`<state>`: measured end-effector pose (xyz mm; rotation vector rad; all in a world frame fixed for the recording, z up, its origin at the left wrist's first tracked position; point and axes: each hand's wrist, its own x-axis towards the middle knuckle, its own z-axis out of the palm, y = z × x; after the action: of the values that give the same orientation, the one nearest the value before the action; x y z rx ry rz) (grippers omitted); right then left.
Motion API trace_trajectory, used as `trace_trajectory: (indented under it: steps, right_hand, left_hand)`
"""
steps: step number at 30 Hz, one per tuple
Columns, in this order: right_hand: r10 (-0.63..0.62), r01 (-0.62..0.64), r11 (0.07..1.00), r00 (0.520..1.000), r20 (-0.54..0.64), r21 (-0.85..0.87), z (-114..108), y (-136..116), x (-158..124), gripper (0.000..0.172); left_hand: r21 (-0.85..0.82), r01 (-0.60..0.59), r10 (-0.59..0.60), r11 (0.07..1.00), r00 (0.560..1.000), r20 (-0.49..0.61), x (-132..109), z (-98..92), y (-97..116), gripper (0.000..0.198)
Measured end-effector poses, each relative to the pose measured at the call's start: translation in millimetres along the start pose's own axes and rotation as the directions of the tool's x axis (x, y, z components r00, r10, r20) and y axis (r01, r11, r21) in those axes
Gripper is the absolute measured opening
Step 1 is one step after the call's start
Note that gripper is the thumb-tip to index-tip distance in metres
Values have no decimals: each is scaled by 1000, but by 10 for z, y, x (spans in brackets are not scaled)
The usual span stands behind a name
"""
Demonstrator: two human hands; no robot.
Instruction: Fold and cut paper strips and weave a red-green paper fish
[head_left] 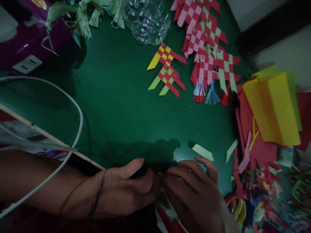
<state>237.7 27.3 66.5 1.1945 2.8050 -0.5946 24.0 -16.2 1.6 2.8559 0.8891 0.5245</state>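
Observation:
My left hand (131, 187) comes in from the left at the table's near edge, its fingers curled and closed. My right hand (194, 191) meets it, fingertips pinched together against the left fingers. From between the two hands red and pale green paper strips (167, 218) hang down; the part in the fingertips is mostly hidden. Just beyond my right hand lies a cut pale green paper piece (203, 152), with another pale green piece (231, 150) to its right.
Two woven paper fish (166, 74) lie mid-table; more woven fish (201, 42) with tassels sit behind. A clear tray of googly eyes (148, 22) and green tassels (97, 14) stand at the back. Yellow paper (272, 110), scissors (239, 210) and scraps are right. A white cable (81, 119) loops left.

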Motion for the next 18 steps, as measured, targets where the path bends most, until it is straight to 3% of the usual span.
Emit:
trace_trajectory:
  steps: [4, 11, 14, 16, 18]
  right_hand:
    - [-51, 51, 998, 999, 8, -26, -6, 44, -18, 16]
    - [106, -113, 992, 987, -121, -51, -30, 166, -11, 6]
    - [132, -130, 991, 982, -137, 20, -77, 262, -60, 7]
    - [209, -203, 978, 960, -184, 53, -99, 361, -105, 12]
    - [336, -341, 939, 900, -277, 29, -95, 491, -153, 19]
  left_hand:
    - [-1, 4, -4, 1000, 1000, 12, 10, -29, -13, 34]
    - [13, 5, -4, 1000, 1000, -14, -18, 5, 7, 34]
    - [10, -26, 26, 1000, 1000, 2, -17, 4, 1, 34]
    - [1, -55, 55, 999, 998, 8, -11, -1, -6, 35]
    - [-12, -80, 80, 997, 997, 0, -5, -4, -13, 36]
